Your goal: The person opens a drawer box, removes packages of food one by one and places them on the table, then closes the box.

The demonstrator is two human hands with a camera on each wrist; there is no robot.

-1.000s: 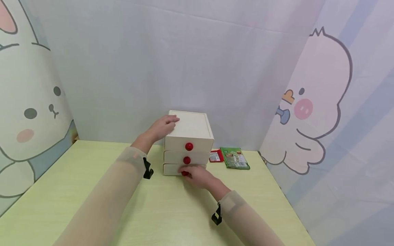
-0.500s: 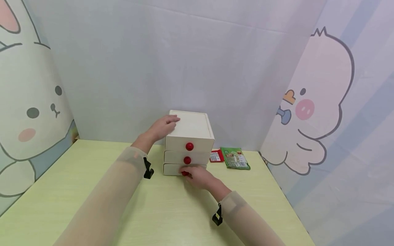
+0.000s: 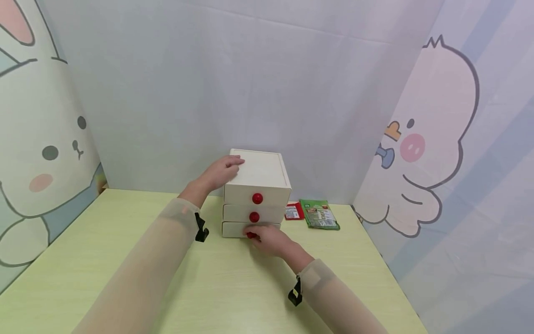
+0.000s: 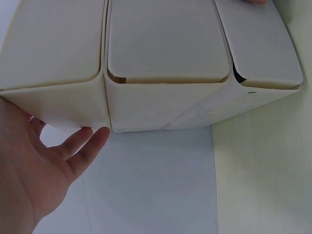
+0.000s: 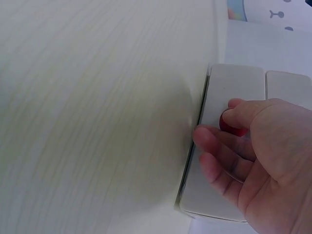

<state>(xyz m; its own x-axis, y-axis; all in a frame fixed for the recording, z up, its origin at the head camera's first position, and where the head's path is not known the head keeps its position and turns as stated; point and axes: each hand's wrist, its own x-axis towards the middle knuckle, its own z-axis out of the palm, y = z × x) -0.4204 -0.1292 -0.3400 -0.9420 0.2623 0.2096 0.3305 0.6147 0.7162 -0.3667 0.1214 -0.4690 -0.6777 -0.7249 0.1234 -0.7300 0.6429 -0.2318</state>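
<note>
A white three-drawer box [image 3: 260, 167] stands towards the back of the table, with a round red knob on each drawer front. My left hand [image 3: 219, 174] rests on its upper left edge; the left wrist view shows those fingers extended along the box's side. At the bottom drawer [image 3: 233, 229], my right hand [image 3: 271, 240] pinches the red knob [image 5: 231, 124] between thumb and index finger, its other fingers bent just beneath. The top knob [image 3: 257, 198] and middle knob [image 3: 254, 217] are untouched. All the drawer fronts sit close to the box in the left wrist view.
Right of the box lie a red packet [image 3: 294, 211] and a green packet [image 3: 320, 215]. The pale yellow-green table [image 3: 225, 287] ends at a grey curtain [image 3: 167, 93] behind. Printed cartoon curtains flank both sides.
The head view has shifted very slightly. Both hands keep their places, and the drawers look the same.
</note>
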